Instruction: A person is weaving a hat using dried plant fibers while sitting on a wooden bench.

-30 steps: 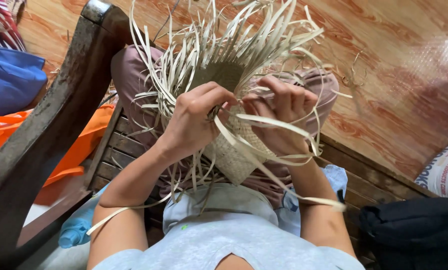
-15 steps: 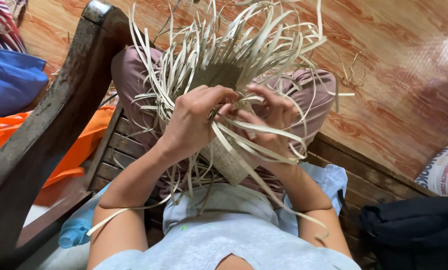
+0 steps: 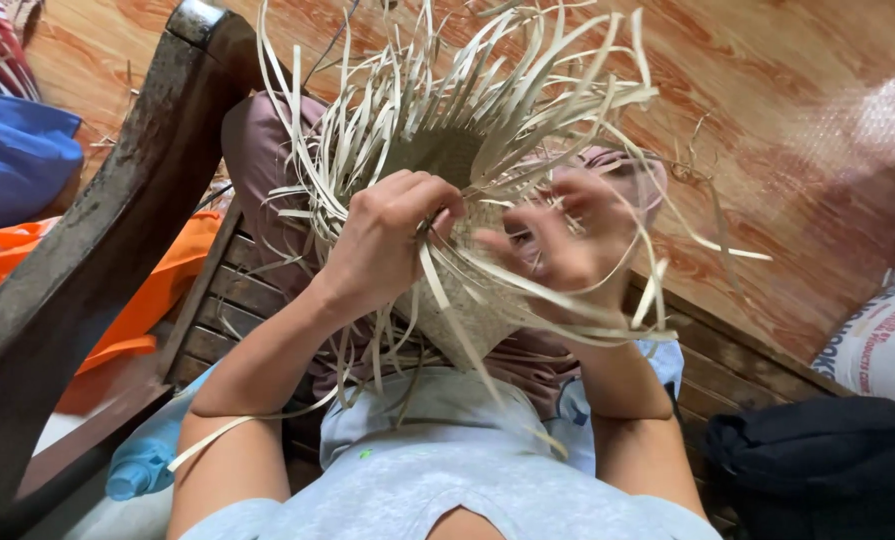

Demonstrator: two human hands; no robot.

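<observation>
On the person's lap, over mauve trousers, rests a half-woven mat of pale, flat palm-leaf strips (image 3: pixel 447 160) whose loose ends fan outward. Left hand (image 3: pixel 387 240) is curled nearly closed, pinching several strips at the woven edge. Right hand (image 3: pixel 567 245), blurred, has its fingers spread half open, with long strips crossing its palm. A dark, worn wooden armrest (image 3: pixel 117 230) stands beside the left forearm.

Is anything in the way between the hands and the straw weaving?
Nothing visible. The left hand grips the strips of the woven piece directly. The right hand looks blurred, with loose strips crossing its fingers, part of the same weaving.
</observation>
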